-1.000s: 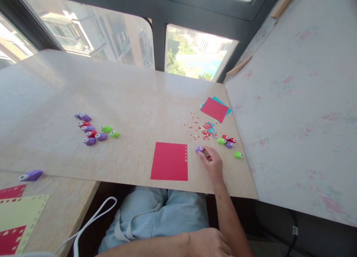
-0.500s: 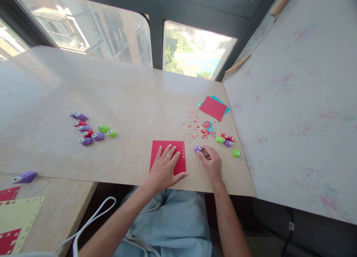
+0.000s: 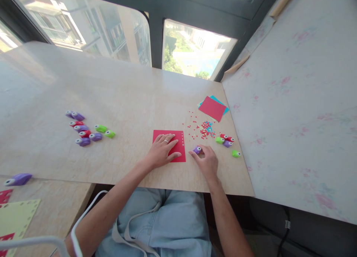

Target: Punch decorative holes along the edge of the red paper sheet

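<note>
My left hand [image 3: 163, 150] lies flat with fingers spread on a red sheet of paper [image 3: 177, 153]. Several small holes run down the right edge of that sheet. Just right of the paper, my right hand [image 3: 208, 160] has its thumb and fingers around a small purple craft punch [image 3: 197, 150] with a white round top. Beyond both hands lies a scatter of tiny red and blue paper cut-outs [image 3: 208, 129].
Red, green and purple punches [image 3: 227, 139] cluster at the right; more punches [image 3: 83, 133] sit at the left. A stack of coloured paper [image 3: 212, 108] lies at the back right. Punched sheets [image 3: 18, 216] and a white cable [image 3: 74, 231] are at lower left. A patterned wall [image 3: 301, 112] stands right.
My left hand and the red sheet have moved away from me, up the table. My right hand's thumb has come round the near side of the purple punch.
</note>
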